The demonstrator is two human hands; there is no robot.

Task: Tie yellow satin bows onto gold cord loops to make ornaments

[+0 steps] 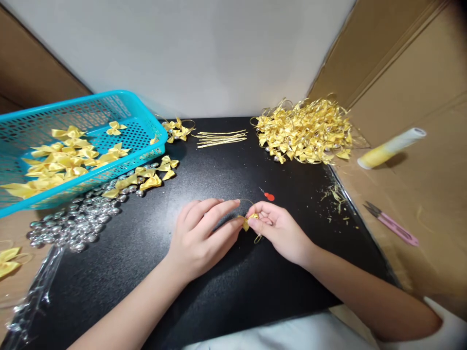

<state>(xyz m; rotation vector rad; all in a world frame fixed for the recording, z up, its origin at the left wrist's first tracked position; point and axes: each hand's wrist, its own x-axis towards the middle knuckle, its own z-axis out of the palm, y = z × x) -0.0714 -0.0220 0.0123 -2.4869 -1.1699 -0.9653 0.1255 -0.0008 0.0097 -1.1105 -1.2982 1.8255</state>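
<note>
Over the middle of a black mat point(226, 287), my left hand point(202, 233) and my right hand point(279, 228) meet on a small yellow ribbon bow point(250, 221) with a thin gold cord loop. Both hands pinch it, my left with thumb and fingertips from the left, my right with curled fingers from the right. The bow is mostly hidden by the fingers.
A turquoise basket point(146, 124) of yellow bows stands at the left, with loose bows point(146, 177) and several silver bells point(78, 221) beside it. Cut gold cords point(221, 137) lie at the back, a heap of finished bows point(306, 131) at back right. Pink snips point(392, 223) and a spool point(390, 147) lie right.
</note>
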